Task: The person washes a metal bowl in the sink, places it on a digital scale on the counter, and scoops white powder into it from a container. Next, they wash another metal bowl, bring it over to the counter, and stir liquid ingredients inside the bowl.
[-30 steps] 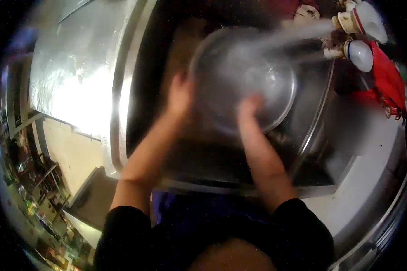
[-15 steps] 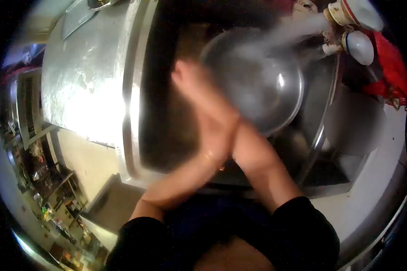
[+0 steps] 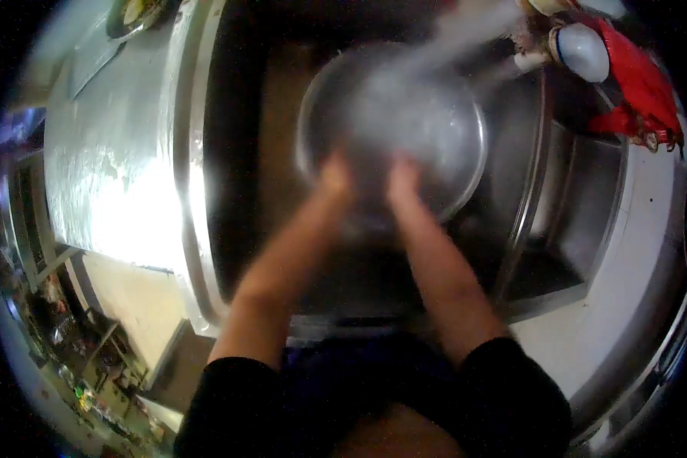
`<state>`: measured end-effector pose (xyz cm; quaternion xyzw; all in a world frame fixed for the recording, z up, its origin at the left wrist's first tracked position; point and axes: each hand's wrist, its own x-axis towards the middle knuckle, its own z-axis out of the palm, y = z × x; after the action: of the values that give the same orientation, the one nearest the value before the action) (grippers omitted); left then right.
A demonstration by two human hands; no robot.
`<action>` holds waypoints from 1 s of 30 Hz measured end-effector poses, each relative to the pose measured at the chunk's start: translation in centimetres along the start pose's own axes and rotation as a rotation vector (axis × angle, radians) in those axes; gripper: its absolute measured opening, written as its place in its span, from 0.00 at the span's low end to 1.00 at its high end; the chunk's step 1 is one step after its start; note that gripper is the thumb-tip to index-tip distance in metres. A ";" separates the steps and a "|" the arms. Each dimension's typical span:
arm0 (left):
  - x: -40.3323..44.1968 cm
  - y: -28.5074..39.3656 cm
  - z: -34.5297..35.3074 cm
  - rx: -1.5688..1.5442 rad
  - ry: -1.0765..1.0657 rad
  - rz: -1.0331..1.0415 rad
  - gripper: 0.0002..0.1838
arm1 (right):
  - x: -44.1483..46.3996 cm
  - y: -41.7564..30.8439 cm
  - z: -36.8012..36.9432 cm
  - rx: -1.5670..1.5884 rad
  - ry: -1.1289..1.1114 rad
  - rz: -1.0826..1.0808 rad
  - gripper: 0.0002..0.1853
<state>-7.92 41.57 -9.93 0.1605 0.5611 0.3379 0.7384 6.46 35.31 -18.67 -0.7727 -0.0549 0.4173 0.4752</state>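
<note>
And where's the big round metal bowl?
In the head view, the bowl is in the sink, with water streaming in from the far right and the left hand and right hand at its near side.

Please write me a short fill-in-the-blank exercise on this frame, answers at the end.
The left hand and right hand are at the basin, whose outline is ____ in shape.
The sleeves are ____ in colour.
The item at the picture's upper right is bright ____.
The bright metal counter lies on the person's ____ side.

Missing words: round; black; red; left.
</note>
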 end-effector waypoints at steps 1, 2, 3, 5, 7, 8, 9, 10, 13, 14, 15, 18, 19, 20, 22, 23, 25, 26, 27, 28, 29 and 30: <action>0.7 -0.1 0.4 -0.142 -0.053 -0.078 0.15 | -1.8 -1.8 1.1 0.398 -0.380 0.430 0.14; 0.8 -0.9 0.4 -0.279 -0.100 -0.175 0.14 | -4.5 -4.1 2.3 0.542 -0.410 0.483 0.15; 0.7 -1.3 0.4 -0.412 -0.144 -0.273 0.13 | -7.2 -6.5 3.6 0.682 -0.435 0.542 0.16; 0.8 -1.1 0.6 -0.670 -0.232 -0.452 0.14 | -6.8 -7.3 4.2 0.897 -0.687 0.582 0.17; -0.1 -1.6 1.3 -0.711 -0.385 -0.313 0.15 | -5.6 -8.1 3.9 1.171 -1.266 0.628 0.17; -0.9 -1.8 2.1 -0.735 -0.465 -0.239 0.16 | -4.1 -7.8 4.4 1.053 -1.321 0.656 0.18; -1.6 -1.8 2.9 -0.782 -0.537 -0.215 0.17 | -1.9 -6.8 5.1 0.932 -1.368 0.682 0.20; -2.2 -1.8 3.6 -0.827 -0.611 -0.192 0.19 | 0.3 -5.7 6.0 0.810 -1.414 0.706 0.23; -3.9 -3.0 5.1 -0.992 -0.790 -0.305 0.26 | -3.7 -8.8 5.2 0.216 -0.967 0.123 0.18; -4.3 -4.4 5.2 -0.961 -0.722 -0.418 0.26 | -5.5 -10.3 4.9 -0.011 -0.702 -0.161 0.16; -5.0 -5.7 5.3 -0.926 -0.651 -0.531 0.26 | -5.2 -10.3 4.8 -0.235 -0.512 -0.433 0.13; -6.5 -5.2 6.0 -0.655 -0.499 -0.627 0.21 | 1.8 -3.2 3.3 -0.747 -0.249 -0.751 0.14; -6.3 -4.7 5.9 -0.560 -0.474 -0.627 0.21 | 4.7 -1.1 1.6 -0.923 -0.210 -0.805 0.16; -6.1 -4.2 5.7 -0.464 -0.449 -0.629 0.21 | 4.4 -1.6 0.9 -0.984 0.014 -0.829 0.17; -4.4 -1.2 4.3 0.265 -0.371 -0.066 0.23 | 1.5 -2.8 -1.4 -1.093 0.248 -0.871 0.19; -3.2 -0.9 3.5 0.625 -0.367 0.118 0.27 | -0.4 -3.3 -2.1 -1.147 0.107 -0.919 0.20; -0.7 -0.4 1.9 1.449 -0.167 0.488 0.36 | -3.8 -4.0 -2.9 -1.213 -0.255 -0.982 0.21; -0.1 -0.4 1.7 1.555 -0.202 0.448 0.37 | -4.2 -4.1 -2.7 -1.220 -0.457 -0.949 0.22; 0.8 -0.4 1.7 1.661 -0.238 0.408 0.39 | -3.9 -4.4 -2.6 -1.216 -0.639 -0.878 0.23; 1.4 -0.7 2.0 1.771 -0.279 0.364 0.41 | -3.0 -5.1 -2.6 -1.251 -0.698 -0.742 0.24; 1.7 -1.1 2.0 1.828 -0.280 0.367 0.42 | -1.4 -5.7 -2.5 -1.472 -0.557 -0.544 0.23; 2.0 -1.6 2.1 1.885 -0.282 0.370 0.43 | -0.6 -5.8 -2.4 -1.526 -0.373 -0.518 0.23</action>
<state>-5.17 42.10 -11.72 0.8110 0.4740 -0.1620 0.3023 9.56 36.49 -13.30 -0.7639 -0.5775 0.2639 -0.1156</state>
